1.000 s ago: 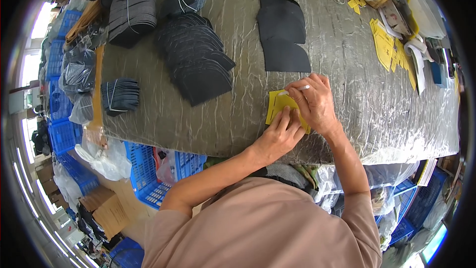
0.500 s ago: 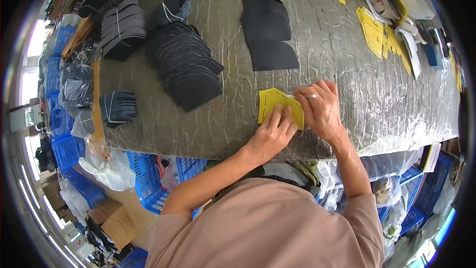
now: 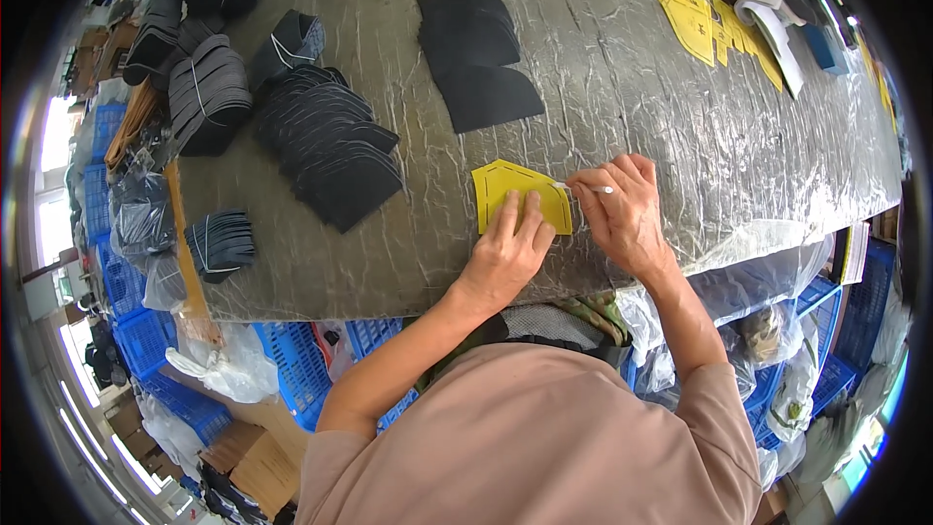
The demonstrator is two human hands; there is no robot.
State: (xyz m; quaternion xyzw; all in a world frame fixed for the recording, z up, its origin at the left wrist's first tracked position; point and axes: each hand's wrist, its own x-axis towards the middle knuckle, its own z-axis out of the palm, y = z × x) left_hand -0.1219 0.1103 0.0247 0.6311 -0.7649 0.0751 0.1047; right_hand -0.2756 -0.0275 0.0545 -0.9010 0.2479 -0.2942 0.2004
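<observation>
The yellow card [image 3: 522, 180] lies flat on the counter [image 3: 408, 262], under the fingers of the left hand [image 3: 507, 255], which press it and grip nothing. The right hand [image 3: 627, 214], just right of the card, pinches a white pen [image 3: 604, 190] with its tip at the card's top right corner. This looks like drawing around the card; the next bit calls for holding the card very still.

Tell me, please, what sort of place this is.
Probably a workshop for cut sheet parts: tied dark bundles lie on a wide worktable, blue crates stand near it, and the left hand rests on a yellow template.
</observation>
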